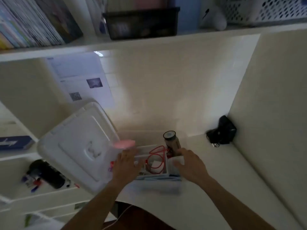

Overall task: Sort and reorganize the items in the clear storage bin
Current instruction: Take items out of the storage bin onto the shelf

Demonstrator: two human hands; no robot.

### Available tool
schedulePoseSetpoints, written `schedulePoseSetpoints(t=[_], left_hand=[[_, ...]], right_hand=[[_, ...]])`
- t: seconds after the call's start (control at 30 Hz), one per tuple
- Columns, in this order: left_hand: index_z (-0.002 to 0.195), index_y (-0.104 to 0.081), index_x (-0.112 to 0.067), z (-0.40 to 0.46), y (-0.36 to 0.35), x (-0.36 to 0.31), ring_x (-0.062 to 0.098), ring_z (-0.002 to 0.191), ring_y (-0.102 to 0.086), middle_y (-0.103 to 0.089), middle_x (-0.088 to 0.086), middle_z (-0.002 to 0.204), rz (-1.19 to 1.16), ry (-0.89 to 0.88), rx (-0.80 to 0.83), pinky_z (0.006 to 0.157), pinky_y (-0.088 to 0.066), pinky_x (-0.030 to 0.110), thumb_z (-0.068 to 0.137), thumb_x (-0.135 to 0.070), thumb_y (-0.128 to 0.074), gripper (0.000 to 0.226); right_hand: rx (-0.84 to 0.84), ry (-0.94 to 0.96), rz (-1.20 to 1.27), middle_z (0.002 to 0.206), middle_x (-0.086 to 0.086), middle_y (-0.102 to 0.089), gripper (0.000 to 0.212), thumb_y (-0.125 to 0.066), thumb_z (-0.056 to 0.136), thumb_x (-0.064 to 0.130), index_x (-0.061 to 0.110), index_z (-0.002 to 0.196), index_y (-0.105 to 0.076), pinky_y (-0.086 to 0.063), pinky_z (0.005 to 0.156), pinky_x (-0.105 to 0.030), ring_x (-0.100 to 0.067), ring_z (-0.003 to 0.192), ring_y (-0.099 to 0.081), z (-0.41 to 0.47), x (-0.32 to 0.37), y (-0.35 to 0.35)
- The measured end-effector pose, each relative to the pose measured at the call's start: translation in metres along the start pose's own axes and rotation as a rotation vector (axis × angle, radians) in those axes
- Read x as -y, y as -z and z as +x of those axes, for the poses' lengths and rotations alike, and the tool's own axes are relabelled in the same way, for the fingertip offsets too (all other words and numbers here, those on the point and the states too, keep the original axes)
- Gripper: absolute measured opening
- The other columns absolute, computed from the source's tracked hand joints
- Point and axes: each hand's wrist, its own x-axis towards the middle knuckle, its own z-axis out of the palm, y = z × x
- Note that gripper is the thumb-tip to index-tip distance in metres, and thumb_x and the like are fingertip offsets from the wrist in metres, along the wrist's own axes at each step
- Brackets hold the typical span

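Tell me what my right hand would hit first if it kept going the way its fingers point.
Most likely the bottle standing in the bin. The right hand points forward and slightly left, with its fingertips already right at the bottle's lower part. Blur hides whether they touch.
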Motion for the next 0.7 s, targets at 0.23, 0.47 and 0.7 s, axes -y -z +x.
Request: schedulePoseSetpoints(t=[0.23, 0.47, 0.7], left_hand=[[0.137, -0.055, -0.028, 0.006, -0.059, 0.023, 0.042, 0.123, -0.050, -0.050, 0.020, 0.142, 0.270, -0.094, 0.045, 0.101, -0.040, 0.053, 0.095, -0.061, -0.034, 0.058], [0.150, -0.039, -0.034, 0.009, -0.085, 0.021, 0.037, 0.136, -0.044, -0.040, 0.013, 0.155, 0.166, -0.084, -0.013, 0.114, -0.033, 0.052, 0.093, -0.069, -0.033, 0.067], [0.149, -0.040, -0.035, 0.011, -0.092, 0.028, 0.033, 0.137, -0.043, -0.041, 0.010, 0.155, 0.136, -0.113, -0.030, 0.112, -0.033, 0.053, 0.091, -0.074, -0.026, 0.071]], right_hand=[[-0.055, 0.154, -0.276, 0.145, -0.011, -0.043, 0.069, -0.065, 0.083, 0.042, 0.013, 0.140, -0.040, -0.051, 0.096, -0.040, -0.032, 0.129, -0.047, 0.015, -0.031, -0.063], [-0.251, 0.131, -0.250, 0.157, -0.016, -0.031, 0.071, -0.048, 0.093, 0.048, 0.007, 0.149, -0.034, -0.038, 0.112, -0.042, -0.035, 0.141, -0.033, 0.014, -0.039, -0.098], [-0.208, 0.112, -0.123, 0.134, -0.001, -0.047, 0.073, -0.078, 0.072, 0.031, 0.017, 0.133, -0.040, -0.053, 0.091, -0.040, -0.025, 0.116, -0.043, 0.026, -0.040, -0.080]])
